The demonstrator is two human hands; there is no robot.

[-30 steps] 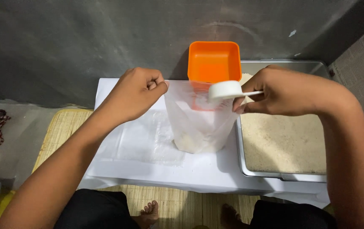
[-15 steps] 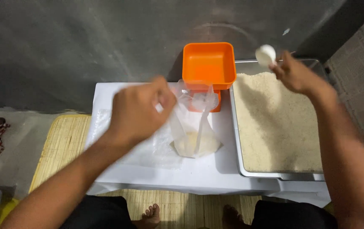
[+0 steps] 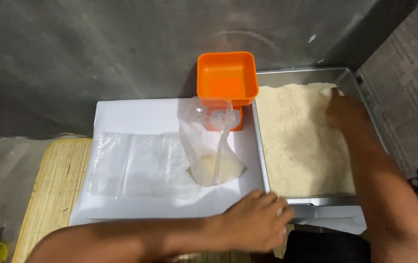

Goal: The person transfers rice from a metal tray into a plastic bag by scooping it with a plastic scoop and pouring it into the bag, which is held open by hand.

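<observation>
Now right hand (image 3: pixel 347 112) fingers grip a white scoop (image 3: pixel 329 91) over the grain tray (image 3: pixel 316 200).

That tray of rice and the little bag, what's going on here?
A person's right hand reaches into a metal tray of white grains, holding a white scoop at the far end. The left hand rests at the near edge of the white table. A clear plastic bag with a little grain stands unheld before an orange scale, beside flat empty bags.

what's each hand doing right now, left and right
Left hand: rests at the near corner of the metal tray, holding nothing visible.
Right hand: over the grain, on a white scoop; grip blurred.
</observation>
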